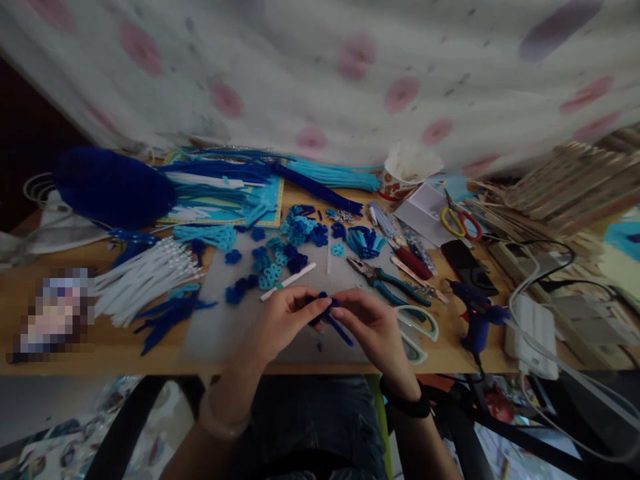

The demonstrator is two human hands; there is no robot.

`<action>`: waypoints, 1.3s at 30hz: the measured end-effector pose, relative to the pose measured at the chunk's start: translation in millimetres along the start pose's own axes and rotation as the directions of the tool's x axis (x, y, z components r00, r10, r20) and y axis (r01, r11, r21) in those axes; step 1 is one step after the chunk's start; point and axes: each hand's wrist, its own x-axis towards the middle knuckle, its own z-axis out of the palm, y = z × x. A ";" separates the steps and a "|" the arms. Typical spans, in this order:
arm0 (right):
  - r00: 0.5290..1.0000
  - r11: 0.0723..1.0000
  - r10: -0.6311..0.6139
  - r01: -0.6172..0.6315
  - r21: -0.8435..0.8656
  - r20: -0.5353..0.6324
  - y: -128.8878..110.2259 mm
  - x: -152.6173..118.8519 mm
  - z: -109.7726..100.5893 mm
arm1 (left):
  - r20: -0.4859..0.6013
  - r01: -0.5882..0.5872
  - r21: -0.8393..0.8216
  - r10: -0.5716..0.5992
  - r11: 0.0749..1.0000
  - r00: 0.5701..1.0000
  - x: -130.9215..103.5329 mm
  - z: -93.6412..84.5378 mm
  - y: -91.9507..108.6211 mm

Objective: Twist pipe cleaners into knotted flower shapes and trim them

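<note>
Between my two hands, over the front of the grey mat [210, 327], is a dark blue pipe cleaner [341, 331], partly bent into a small shape with one straight end sticking out toward the lower right. My left hand [287, 317] pinches the bent part between thumb and fingers. Close beside it, my right hand [367, 323] has its thumb and fingertips closed on the same pipe cleaner. The fingers hide part of the shape. Just beyond my hands lie a white stick [295, 279] and several blue pipe-cleaner flowers [270, 275].
Pliers [387, 279] and pale-handled scissors [425, 323] lie right of my hands. Farther right are a blue glue gun [475, 317] with a red light, a black phone [467, 267] and a white power strip [533, 337]. White pipe-cleaner stems [150, 280] lie left; a paper cup [397, 180] stands behind.
</note>
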 end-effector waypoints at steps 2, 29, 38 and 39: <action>0.998 0.998 -0.063 0.063 -0.013 -0.011 1.5 0.0 0.5 | 0.052 0.024 -0.058 -0.021 0.998 0.998 -1.9 -0.3 2.4; 0.983 0.981 -0.181 0.183 -0.070 0.037 -10.1 2.5 -6.7 | 0.219 0.084 -0.036 -0.074 0.996 0.973 -7.6 -2.0 13.8; 0.993 0.982 0.117 -0.117 0.145 0.011 -5.5 -2.5 10.1 | -0.206 -0.043 -0.053 0.032 0.998 0.978 6.9 -5.5 10.3; 0.991 0.983 0.125 -0.129 0.131 0.037 -5.7 -3.2 11.4 | -0.226 -0.044 -0.057 0.030 0.997 0.974 8.3 -6.2 9.0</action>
